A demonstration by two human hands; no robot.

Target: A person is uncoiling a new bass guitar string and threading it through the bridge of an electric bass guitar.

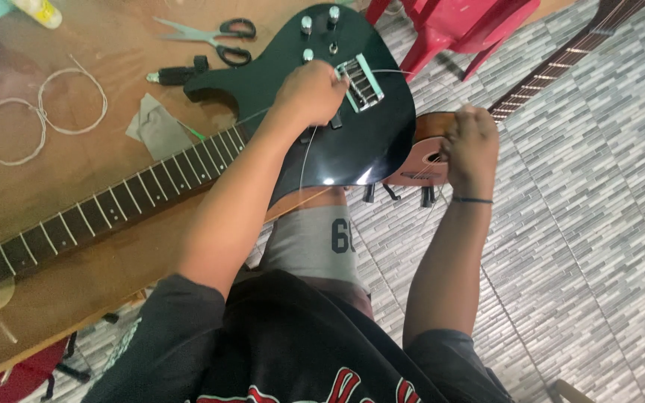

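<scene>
Guitar string (pixel 393 72): thin, pale wire running from the bridge (pixel 360 82) of the dark green electric guitar (pixel 337 127) out to the right, past the body edge. Left hand (pixel 311 93) sits on the guitar body just left of the bridge, fingers bunched tight, pinching the string end right at the bridge. Right hand (pixel 472 145) is off the body edge to the right, over the tiled floor (pixel 599 224), fingers curled closed; string appears to lead into that fist, but the actual contact is too fine to tell. A slack loop of the wire hangs down across the glossy body below the left hand. Guitar lies flat on a brown wooden table (pixel 76 172), neck (pixel 98 216) running down-left, three silver knobs (pixel 307 26) at the upper body. Behind the right hand: a second guitar, brown headstock (pixel 423 160) with tuners, its neck (pixel 561 60) going up-right. On the table: scissors (pixel 214 37) just above the body, coiled strings (pixel 42 119) at left, a grey cloth (pixel 158 127) beside the neck. Red plastic chair (pixel 457 26) at the top, on the tiles.
</scene>
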